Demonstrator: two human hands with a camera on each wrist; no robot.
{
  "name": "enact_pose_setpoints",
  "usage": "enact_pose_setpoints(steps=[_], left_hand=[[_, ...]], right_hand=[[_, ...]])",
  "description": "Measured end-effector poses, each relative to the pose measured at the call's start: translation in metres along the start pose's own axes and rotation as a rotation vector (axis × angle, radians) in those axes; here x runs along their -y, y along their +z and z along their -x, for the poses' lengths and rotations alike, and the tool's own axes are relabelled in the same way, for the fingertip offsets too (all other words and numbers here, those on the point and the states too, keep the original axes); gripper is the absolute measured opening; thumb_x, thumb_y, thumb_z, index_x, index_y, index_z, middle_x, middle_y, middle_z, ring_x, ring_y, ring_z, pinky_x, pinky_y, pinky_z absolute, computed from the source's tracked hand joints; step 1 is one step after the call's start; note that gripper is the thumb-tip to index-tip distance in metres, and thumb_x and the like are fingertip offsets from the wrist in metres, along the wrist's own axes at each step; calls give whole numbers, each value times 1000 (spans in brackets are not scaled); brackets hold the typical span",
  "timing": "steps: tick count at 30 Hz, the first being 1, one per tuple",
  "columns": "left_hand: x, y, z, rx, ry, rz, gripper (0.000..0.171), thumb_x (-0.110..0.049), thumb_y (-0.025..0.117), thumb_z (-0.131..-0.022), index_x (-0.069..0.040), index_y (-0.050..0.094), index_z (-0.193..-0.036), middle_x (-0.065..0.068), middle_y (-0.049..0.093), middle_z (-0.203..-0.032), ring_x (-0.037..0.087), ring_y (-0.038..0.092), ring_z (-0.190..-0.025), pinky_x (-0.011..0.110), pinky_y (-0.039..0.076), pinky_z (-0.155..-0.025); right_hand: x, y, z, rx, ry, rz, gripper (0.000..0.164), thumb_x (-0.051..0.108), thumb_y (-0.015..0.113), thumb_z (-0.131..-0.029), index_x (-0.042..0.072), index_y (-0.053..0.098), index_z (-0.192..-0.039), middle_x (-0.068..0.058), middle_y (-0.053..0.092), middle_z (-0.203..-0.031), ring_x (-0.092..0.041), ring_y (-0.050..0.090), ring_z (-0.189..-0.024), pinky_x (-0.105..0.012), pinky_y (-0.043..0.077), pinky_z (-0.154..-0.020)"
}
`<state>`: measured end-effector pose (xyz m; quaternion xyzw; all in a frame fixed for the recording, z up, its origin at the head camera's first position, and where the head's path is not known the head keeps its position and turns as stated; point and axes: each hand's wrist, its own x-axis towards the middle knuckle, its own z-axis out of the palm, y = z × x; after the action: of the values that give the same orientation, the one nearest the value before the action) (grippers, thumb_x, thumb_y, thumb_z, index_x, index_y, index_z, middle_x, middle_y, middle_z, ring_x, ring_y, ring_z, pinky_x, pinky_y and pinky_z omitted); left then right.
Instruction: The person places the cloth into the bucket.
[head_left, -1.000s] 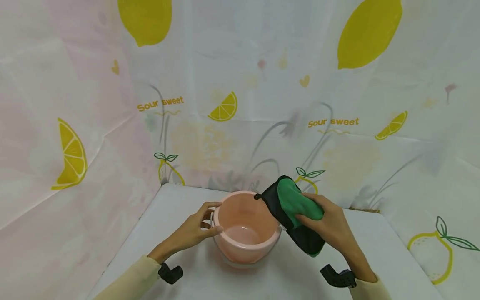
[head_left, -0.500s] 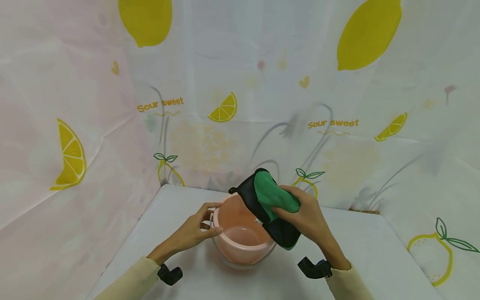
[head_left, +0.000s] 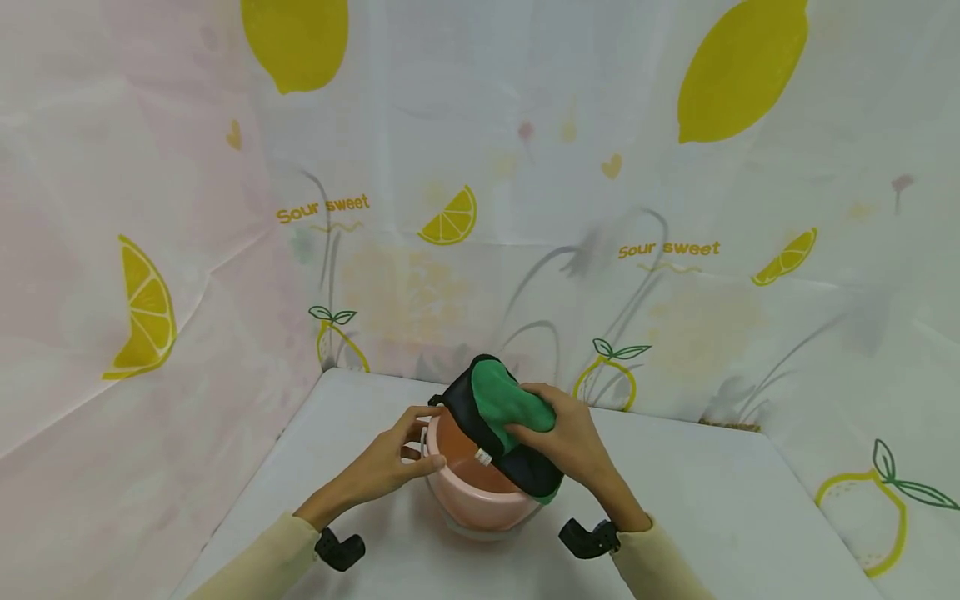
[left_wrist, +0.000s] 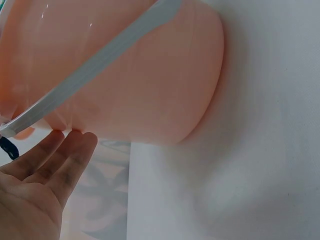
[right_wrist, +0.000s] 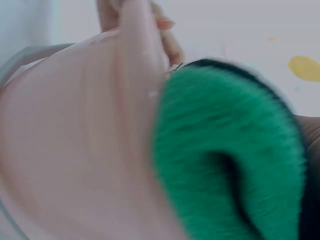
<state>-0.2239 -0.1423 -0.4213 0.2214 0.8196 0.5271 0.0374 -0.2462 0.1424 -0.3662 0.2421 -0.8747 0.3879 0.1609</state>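
Note:
A pink bucket point(head_left: 487, 510) with a pale grey handle point(left_wrist: 95, 65) stands upright on the white table. My left hand point(head_left: 393, 454) holds its left rim, thumb over the edge; in the left wrist view the fingers point(left_wrist: 62, 155) touch the outer wall. Between thumb and fingers, my right hand point(head_left: 573, 437) grips a folded cloth point(head_left: 502, 404), green on one side and black on the other, with a small white tag. The cloth overlaps the bucket's mouth in the head view and hides its far right part. Close up in the right wrist view, the fuzzy green fold point(right_wrist: 200, 115) lies against the rim.
The white tabletop point(head_left: 697, 517) reaches around the bucket on both sides. Behind and beside it hangs a lemon-print sheet point(head_left: 487, 283). Each wrist wears a black camera mount, such as the left one point(head_left: 340, 550).
My right hand has carried the cloth leftward, from the bucket's right side to over its mouth. The left hand and the bucket have stayed in place.

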Motion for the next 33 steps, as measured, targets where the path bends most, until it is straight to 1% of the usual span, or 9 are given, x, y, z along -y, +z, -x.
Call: enact_pose_setpoints(steps=[5, 10, 16, 18, 21, 25, 27, 30, 33], left_hand=[[13, 3, -5, -13, -1, -14, 65, -32, 70, -88, -32, 33, -142, 13, 52, -129, 23, 58, -104, 33, 52, -83], [29, 4, -10, -12, -2, -17, 63, -34, 69, -88, -38, 33, -139, 10, 53, -130, 20, 60, -103, 35, 53, -81], [29, 2, -12, -9, 34, -39, 66, -39, 71, -86, -36, 33, -140, 3, 54, -128, 18, 60, -103, 32, 53, -81], [27, -1, -13, -8, 68, -51, 68, -40, 72, -85, -34, 33, -140, 3, 54, -128, 17, 60, -104, 32, 53, -83], [25, -6, -15, -13, 105, -86, 68, -43, 72, -83, -32, 35, -140, 2, 55, -126, 14, 59, -104, 33, 53, -84], [26, -15, -14, -45, 143, -176, 65, -49, 69, -83, -30, 41, -138, -6, 55, -126, 11, 56, -108, 32, 50, -88], [26, -21, -11, -66, 149, -219, 60, -52, 67, -84, -32, 44, -136, -12, 54, -126, 12, 57, -107, 33, 50, -88], [24, -31, -5, -98, 163, -282, 54, -53, 64, -85, -33, 47, -133, -15, 53, -126, 13, 59, -101, 34, 51, -84], [21, -41, 1, -129, 159, -354, 51, -55, 63, -86, -35, 49, -131, -19, 52, -125, 9, 58, -97, 35, 50, -82]], right_hand=[[-5, 7, 0, 52, 11, 57, 55, 33, 82, -74, 18, 63, -124, 1, 64, -117, -16, 60, -98, -40, 51, -82], [-8, 11, 0, 121, -3, 109, 52, 34, 79, -77, 17, 64, -124, -3, 62, -117, -18, 59, -101, -40, 50, -82], [-7, 12, 0, 194, -38, 125, 42, 43, 73, -83, 23, 66, -119, 1, 59, -117, -18, 59, -101, -40, 51, -83], [-7, 11, 1, 187, -36, 96, 40, 46, 70, -84, 24, 66, -117, 5, 59, -117, -17, 60, -103, -40, 51, -85], [-8, 5, 3, 141, -27, 24, 33, 47, 67, -86, 27, 67, -113, 10, 62, -116, -16, 61, -105, -40, 51, -86], [-14, -6, 9, 58, -73, -40, 25, 38, 68, -88, 28, 67, -110, 11, 64, -110, -9, 61, -99, -36, 54, -81], [-18, -13, 13, 26, -109, -34, 23, 34, 68, -89, 24, 67, -110, 9, 65, -108, -9, 62, -96, -35, 55, -79], [-25, -26, 22, -14, -123, 10, 24, 31, 69, -89, 21, 67, -111, 7, 65, -108, -11, 63, -94, -35, 55, -76], [-32, -40, 34, -35, -61, 64, 26, 36, 68, -89, 23, 67, -111, 12, 64, -109, -12, 63, -93, -33, 55, -74]])
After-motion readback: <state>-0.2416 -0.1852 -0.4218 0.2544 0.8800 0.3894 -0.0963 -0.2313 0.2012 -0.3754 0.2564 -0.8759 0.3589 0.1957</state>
